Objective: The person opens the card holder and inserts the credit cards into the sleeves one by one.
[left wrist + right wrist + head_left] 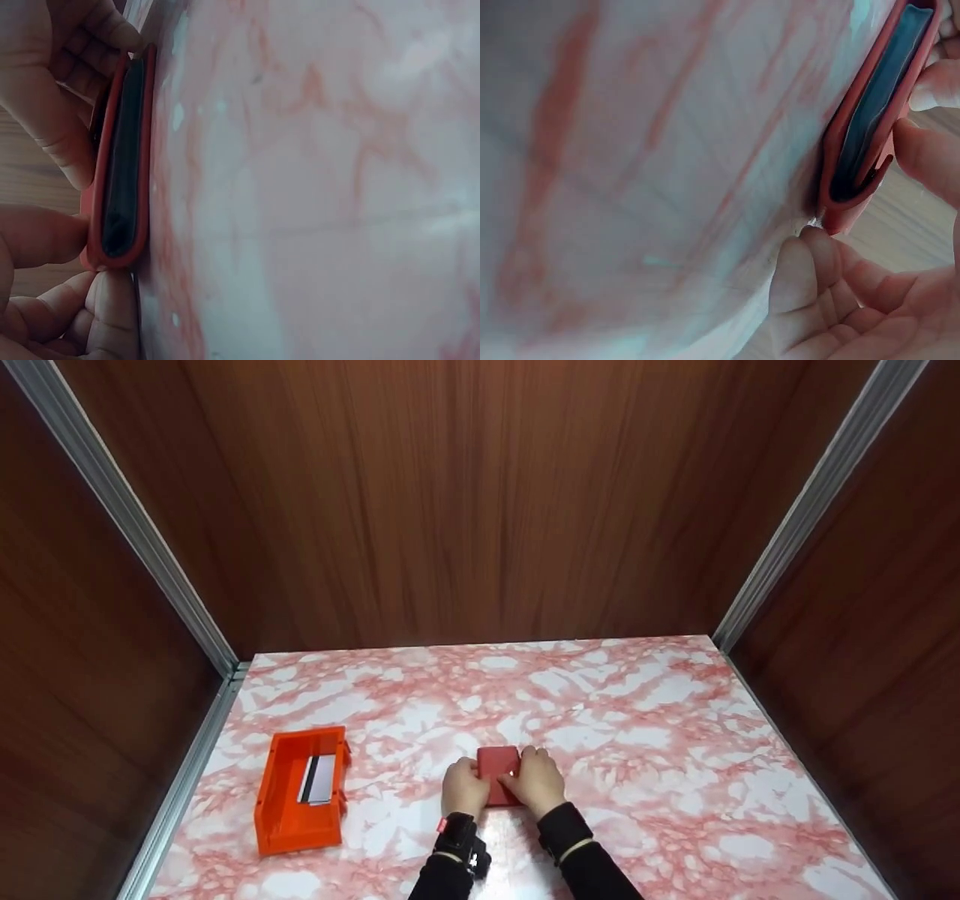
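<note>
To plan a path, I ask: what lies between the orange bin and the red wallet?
In the head view, bare marbled tabletop beside the orange bin, then the left hand holding the red wallet.

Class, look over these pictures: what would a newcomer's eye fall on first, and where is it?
Probably the bright orange bin on the left of the pink-and-white table, with a flat pale item bearing a dark stripe inside. Next, perhaps, the red wallet straight ahead of the person, held between the left grip and the right grip.
</note>
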A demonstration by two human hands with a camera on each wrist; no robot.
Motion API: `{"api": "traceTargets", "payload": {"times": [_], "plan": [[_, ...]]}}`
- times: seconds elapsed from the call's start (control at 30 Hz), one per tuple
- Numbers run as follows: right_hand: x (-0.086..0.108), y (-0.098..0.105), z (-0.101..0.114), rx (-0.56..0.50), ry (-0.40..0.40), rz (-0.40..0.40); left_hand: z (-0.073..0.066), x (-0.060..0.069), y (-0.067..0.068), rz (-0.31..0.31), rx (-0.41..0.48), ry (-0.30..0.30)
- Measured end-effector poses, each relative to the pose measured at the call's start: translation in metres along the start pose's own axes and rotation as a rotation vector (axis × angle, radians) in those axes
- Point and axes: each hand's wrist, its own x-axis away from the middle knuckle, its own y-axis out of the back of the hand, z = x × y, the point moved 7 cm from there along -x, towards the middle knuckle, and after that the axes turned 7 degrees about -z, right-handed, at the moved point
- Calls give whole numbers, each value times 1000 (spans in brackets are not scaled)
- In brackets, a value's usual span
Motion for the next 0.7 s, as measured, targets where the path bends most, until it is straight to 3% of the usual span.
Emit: {"api": "traceTargets", "payload": {"times": [0.7], "plan": [[-4,-4,0,5,22,16,2,-2,-1,19,58,13]]}}
